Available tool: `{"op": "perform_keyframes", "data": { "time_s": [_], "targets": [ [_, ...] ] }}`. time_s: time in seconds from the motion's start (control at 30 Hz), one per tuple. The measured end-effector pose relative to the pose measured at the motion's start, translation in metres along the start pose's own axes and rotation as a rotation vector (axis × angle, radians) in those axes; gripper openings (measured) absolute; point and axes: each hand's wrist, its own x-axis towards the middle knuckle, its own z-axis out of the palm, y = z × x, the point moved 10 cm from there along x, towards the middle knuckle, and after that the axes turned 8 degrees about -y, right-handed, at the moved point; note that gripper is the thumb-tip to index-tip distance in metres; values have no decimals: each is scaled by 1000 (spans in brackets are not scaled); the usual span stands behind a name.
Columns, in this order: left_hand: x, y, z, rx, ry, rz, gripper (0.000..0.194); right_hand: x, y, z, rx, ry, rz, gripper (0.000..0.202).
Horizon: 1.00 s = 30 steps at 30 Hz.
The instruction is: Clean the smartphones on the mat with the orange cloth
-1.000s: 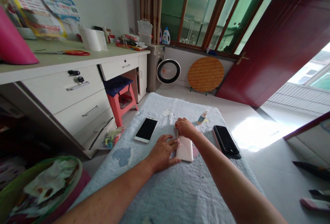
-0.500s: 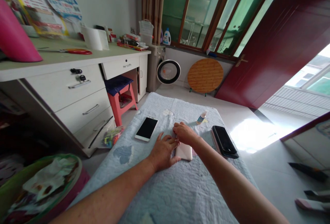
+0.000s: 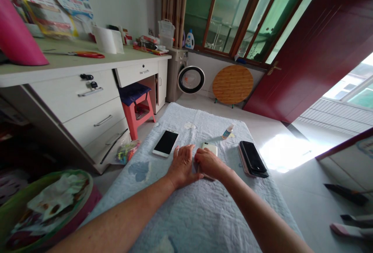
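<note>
A pale smartphone (image 3: 212,149) lies back up on the quilted blue cloth, its camera corner at the far end. Across its middle rests my right hand (image 3: 210,163), fingers curled together; whatever they may hold is hidden beneath them. My left hand (image 3: 183,168) is beside the phone's left side, fingers stretched out and the thumb at its near left edge. A white smartphone (image 3: 166,143) with a dark screen lies to the left. On the right, a black phone (image 3: 253,157) sits atop a stack of flat cases or phones. A small spray bottle (image 3: 227,132) stands beyond my right hand.
The blue quilted cloth (image 3: 186,210) covers the surface under the phones. At left are a white desk (image 3: 78,97), a pink stool (image 3: 134,121) and a bin with waste (image 3: 87,202). A washing machine (image 3: 175,78) with its door open stands farther back.
My right hand has slid from the phone's far end toward me, uncovering the camera corner. My left fingers have drawn away leftward from its back.
</note>
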Motion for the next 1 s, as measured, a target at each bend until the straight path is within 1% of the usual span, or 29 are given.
{"op": "perform_keyframes", "data": {
  "time_s": [0.1, 0.2, 0.27, 0.33, 0.4, 0.5, 0.57, 0.67, 0.77, 0.9, 0.97, 1.0],
  "targets": [
    [0, 2, 2, 0, -23, -5, 101, -8, -13, 3, 46, -1, 10, 5],
    [-1, 4, 3, 3, -46, -5, 100, -17, -19, 5, 128, -4, 48, 12],
    [-1, 5, 4, 15, -63, -3, 97, -23, -23, 4, 202, 1, 43, 16],
    [0, 6, 5, 32, -91, 13, 92, -31, -23, -1, 311, 39, 29, 19],
    [1, 10, 9, 43, -139, 66, 82, -41, -18, -6, 415, 111, 46, 20],
    [0, 18, 15, 37, -222, 167, 60, -54, -5, -7, 473, 199, 118, 18],
    [0, 20, 17, 24, -250, 189, 51, -57, 4, -4, 457, 225, 150, 18],
    [0, 20, 17, 17, -259, 180, 54, -53, 23, -4, 377, 258, 200, 21],
    [0, 21, 18, 28, -262, 198, 59, -47, 56, -10, 298, 304, 296, 21],
    [0, 22, 19, 36, -261, 215, 58, -38, 96, -17, 249, 347, 448, 23],
    [0, 23, 19, 36, -260, 212, 57, -33, 104, -18, 253, 360, 492, 24],
    [-1, 23, 18, 37, -258, 210, 57, -30, 105, -18, 258, 364, 495, 24]
  ]
}}
